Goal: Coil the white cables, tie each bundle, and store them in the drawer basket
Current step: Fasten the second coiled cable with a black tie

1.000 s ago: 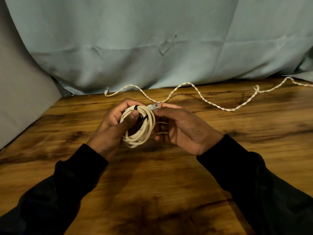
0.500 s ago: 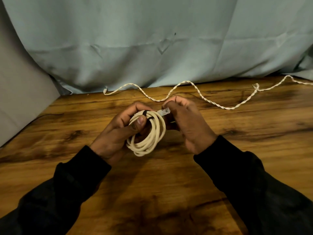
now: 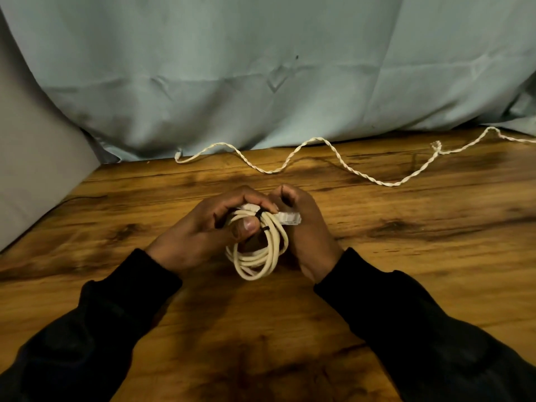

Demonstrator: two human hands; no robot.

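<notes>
Coiled cable (image 3: 256,250) gripped by left hand (image 3: 203,236) and right hand (image 3: 307,236) above wooden table (image 3: 406,256), pale curtain (image 3: 261,68) behind.

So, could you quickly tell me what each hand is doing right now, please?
Left hand: holding the coiled white cable, thumb pressed on the black tie.
Right hand: fingers curled around the coil's far side.

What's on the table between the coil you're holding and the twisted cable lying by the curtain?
Nothing: in the head view only bare wooden table lies between the coiled cable, held by both hands, and the twisted cable along the curtain.
</notes>
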